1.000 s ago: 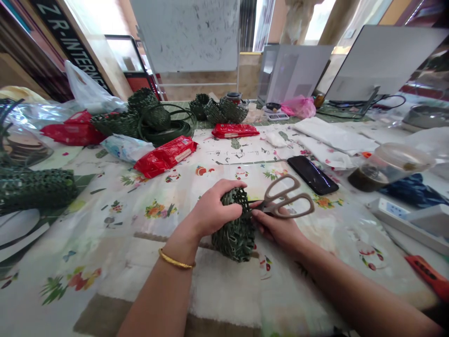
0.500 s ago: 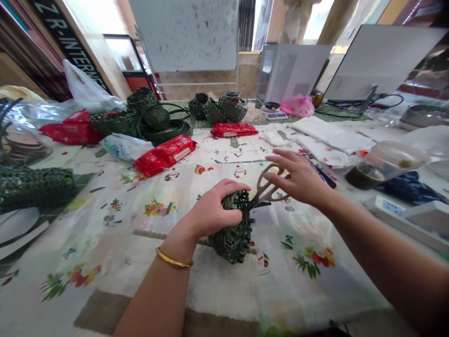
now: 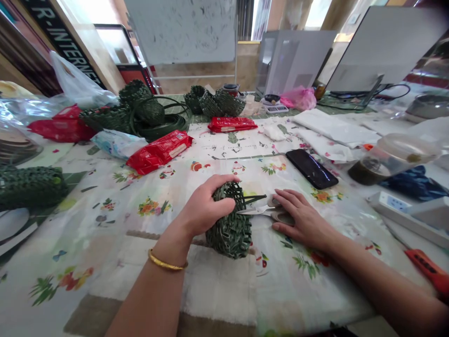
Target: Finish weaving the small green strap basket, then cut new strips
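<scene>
My left hand (image 3: 206, 203) is shut around the top of a dark green woven basket (image 3: 231, 229), which stands on the floral tablecloth (image 3: 105, 234). My right hand (image 3: 303, 217) lies over the handles of a pair of scissors (image 3: 259, 210), mostly hiding them. The steel blades point left and reach the basket's side. A loose green strip (image 3: 254, 200) sticks out of the weave just above them. A gold bangle (image 3: 166, 262) circles my left wrist.
A black phone (image 3: 311, 168) lies beyond my right hand. Further right are a plastic tub (image 3: 389, 159) and a power strip (image 3: 389, 206). Red packets (image 3: 159, 151), woven pieces (image 3: 31, 187) and a coiled green strip (image 3: 157, 122) lie at the far left.
My right hand has come down from above the scissors onto their handles. The scissors have swung flatter, blades pointing left. My left hand stays on the basket.
</scene>
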